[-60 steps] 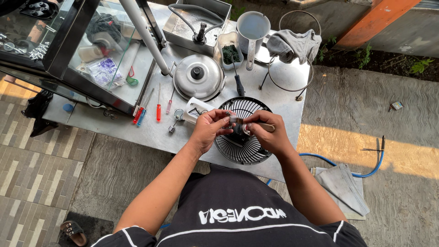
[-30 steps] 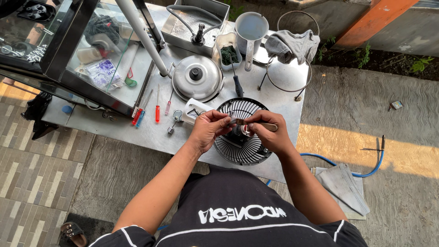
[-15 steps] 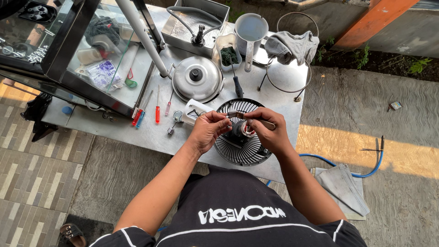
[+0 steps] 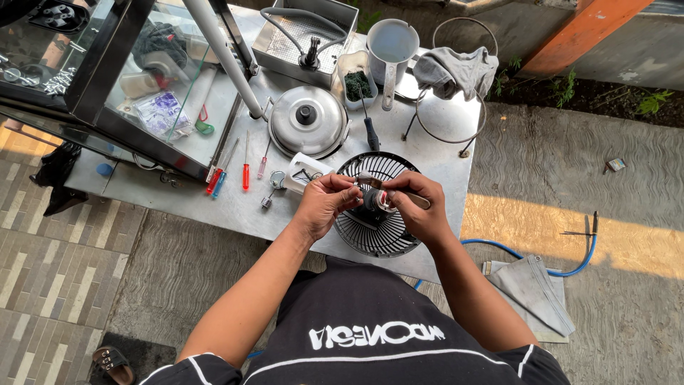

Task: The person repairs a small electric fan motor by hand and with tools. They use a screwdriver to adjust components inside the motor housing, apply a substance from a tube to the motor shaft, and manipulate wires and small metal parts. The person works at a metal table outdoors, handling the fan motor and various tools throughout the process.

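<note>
A round black fan grille (image 4: 370,232) lies on the steel table (image 4: 214,207), with a small fan motor (image 4: 373,201) at its centre. My left hand (image 4: 322,205) pinches a thin wire or small part at the motor's upper left. My right hand (image 4: 417,207) grips the motor from the right and holds a slim tool whose tip reaches left over the motor. The fingers hide most of the motor.
Red and blue screwdrivers (image 4: 245,165) lie left of the grille. Behind it are a steel pot lid (image 4: 308,121), a black-handled screwdriver (image 4: 370,132), a metal jug (image 4: 390,46), a grey rag (image 4: 456,71) on a wire stand and a glass display case (image 4: 121,78). A blue hose (image 4: 563,267) runs on the ground.
Both hands stay at the motor with only small finger movements. The tool in my right hand has shifted slightly over the motor.
</note>
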